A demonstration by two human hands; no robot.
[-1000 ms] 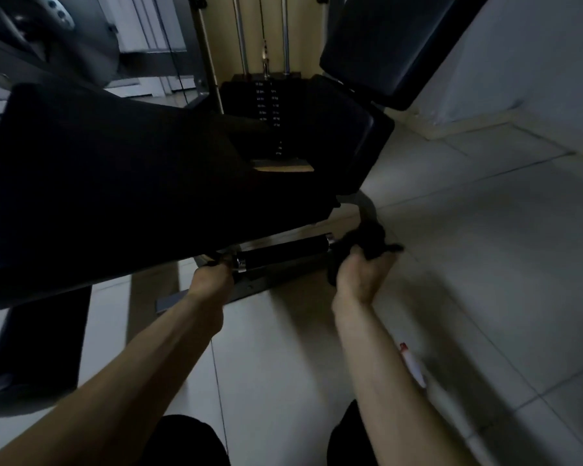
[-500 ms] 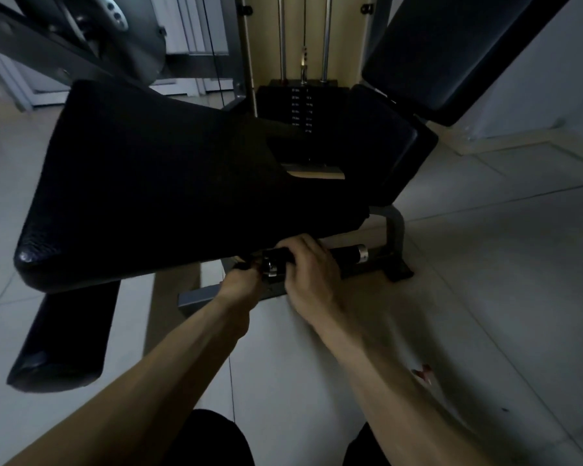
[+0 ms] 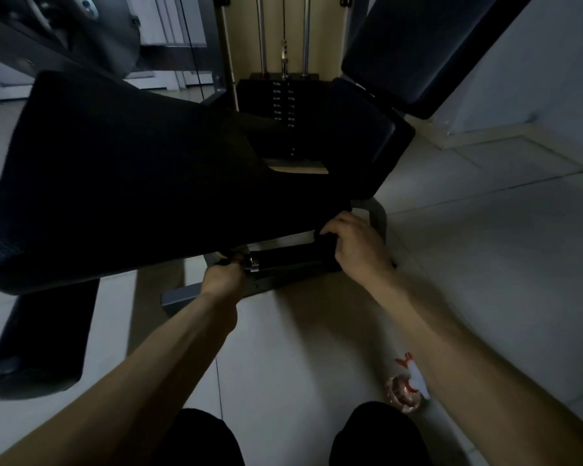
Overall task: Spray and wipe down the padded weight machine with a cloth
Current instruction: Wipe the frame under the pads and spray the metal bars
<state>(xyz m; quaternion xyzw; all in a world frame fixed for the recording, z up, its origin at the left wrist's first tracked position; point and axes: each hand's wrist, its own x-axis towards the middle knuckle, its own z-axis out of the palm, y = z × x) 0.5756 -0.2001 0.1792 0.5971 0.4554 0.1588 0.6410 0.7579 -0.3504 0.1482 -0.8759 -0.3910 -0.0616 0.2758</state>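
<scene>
A large black padded seat (image 3: 122, 183) of the weight machine fills the left and middle. Under its front edge runs a black foam roller bar (image 3: 286, 257) with a chrome end collar. My left hand (image 3: 223, 277) grips the bar's left end just under the seat edge. My right hand (image 3: 357, 247) is curled over the bar's right end, pressing a dark cloth (image 3: 327, 243) onto it; the cloth is barely distinguishable from the roller. A spray bottle (image 3: 409, 385) with a red trigger lies on the floor beside my right forearm.
A second black pad (image 3: 418, 45) angles up at the top right. The weight stack (image 3: 280, 105) and guide rods stand behind the seat. A long black roller pad (image 3: 37, 338) hangs at lower left. Pale floor tiles (image 3: 485, 264) spread to the right; my knees show at the bottom.
My right hand with the cloth slid left along the roller bar to the left hand, then back right to the bar's right end. The left hand stayed gripping the left end.
</scene>
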